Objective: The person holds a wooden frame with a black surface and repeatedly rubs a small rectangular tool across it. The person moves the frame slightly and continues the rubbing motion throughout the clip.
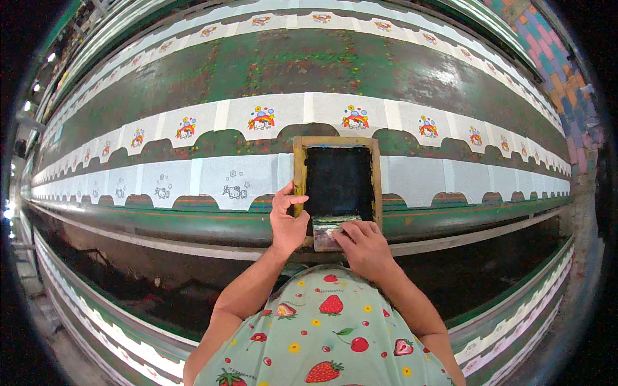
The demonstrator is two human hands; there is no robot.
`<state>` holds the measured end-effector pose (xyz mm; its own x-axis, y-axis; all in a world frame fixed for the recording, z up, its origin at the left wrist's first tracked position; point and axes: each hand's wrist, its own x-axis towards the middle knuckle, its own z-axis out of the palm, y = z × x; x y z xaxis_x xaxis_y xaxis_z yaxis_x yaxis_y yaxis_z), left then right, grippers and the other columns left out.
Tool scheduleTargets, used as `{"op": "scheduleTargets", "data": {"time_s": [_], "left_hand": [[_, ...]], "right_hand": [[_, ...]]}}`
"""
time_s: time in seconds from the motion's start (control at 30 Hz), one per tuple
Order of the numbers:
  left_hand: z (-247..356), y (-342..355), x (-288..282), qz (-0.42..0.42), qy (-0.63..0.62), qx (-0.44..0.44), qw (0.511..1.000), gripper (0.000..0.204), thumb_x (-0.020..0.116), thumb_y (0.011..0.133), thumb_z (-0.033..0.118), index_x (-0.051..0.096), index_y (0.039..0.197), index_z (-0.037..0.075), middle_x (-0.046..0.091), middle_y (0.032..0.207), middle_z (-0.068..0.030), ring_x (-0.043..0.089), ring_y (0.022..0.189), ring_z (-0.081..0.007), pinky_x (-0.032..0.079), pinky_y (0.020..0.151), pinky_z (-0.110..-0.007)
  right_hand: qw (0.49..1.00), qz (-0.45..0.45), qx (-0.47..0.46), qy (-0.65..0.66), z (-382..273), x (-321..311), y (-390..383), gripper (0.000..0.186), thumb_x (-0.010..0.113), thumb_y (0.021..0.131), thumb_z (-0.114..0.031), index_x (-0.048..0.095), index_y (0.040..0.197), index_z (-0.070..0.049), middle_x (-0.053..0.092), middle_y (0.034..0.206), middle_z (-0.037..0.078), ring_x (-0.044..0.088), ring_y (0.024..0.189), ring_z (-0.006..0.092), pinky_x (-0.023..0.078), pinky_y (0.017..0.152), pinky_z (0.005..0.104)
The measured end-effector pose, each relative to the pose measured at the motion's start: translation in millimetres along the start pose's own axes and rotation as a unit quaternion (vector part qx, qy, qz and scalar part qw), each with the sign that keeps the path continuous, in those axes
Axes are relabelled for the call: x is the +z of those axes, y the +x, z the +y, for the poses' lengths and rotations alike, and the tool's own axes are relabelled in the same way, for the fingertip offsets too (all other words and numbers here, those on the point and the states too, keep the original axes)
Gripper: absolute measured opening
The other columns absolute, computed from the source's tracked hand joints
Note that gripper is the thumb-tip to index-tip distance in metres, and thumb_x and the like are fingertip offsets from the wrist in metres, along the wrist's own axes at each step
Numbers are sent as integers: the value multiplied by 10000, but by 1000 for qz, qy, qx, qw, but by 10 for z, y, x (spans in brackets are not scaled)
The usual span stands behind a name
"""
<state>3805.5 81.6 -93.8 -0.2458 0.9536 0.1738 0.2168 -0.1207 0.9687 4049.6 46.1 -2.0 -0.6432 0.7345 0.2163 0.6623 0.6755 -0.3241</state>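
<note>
The right hand (368, 249) has its grip closed on a flat, paint-smeared scraper (327, 239), between its nine and ten o'clock. At the left hand (288, 224)'s two o'clock lies the screen frame (377, 186), worn wood around a black panel; that grip touches its left rail, pinching or not I cannot tell. Beyond, toward twelve, printed white cloths (290, 106) line the worktop (277, 61).
</note>
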Motion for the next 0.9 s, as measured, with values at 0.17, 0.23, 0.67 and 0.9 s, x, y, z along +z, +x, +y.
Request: {"op": "scheduleTargets", "data": {"time_s": [0.17,0.23,0.67,0.9], "left_hand": [[54,11,-46,0,27,37,999,432,735,788,-156,798,1142,83,639,1571,-251,617,1453,-397,473,1223,-466],[53,8,-37,-3,29,33,999,430,740,792,-155,798,1147,80,631,1586,-255,620,1450,-398,473,1224,-467],[106,220,-281,-81,35,-32,996,473,729,858,-152,752,1272,75,638,1528,-242,652,1413,-374,557,1147,-420],[170,285,-302,-101,45,-30,993,484,741,841,-147,754,1267,82,627,1489,-232,666,1362,-384,565,1124,-422]], "right_hand": [[997,-72,-2,17,-5,-215,241,375,729,865,-74,764,1239,-74,696,1241,121,671,1185,349,547,1015,506],[993,-116,11,34,80,-360,366,399,752,827,4,758,1221,-62,717,1203,108,679,1162,348,549,1025,482],[991,-121,56,30,1057,-380,1527,349,712,927,-14,761,1270,-59,757,1179,191,697,1211,430,562,1039,546],[994,-80,81,2,1010,-219,1448,433,632,866,61,752,1262,-64,742,1195,176,691,1180,427,551,1053,541]]}}
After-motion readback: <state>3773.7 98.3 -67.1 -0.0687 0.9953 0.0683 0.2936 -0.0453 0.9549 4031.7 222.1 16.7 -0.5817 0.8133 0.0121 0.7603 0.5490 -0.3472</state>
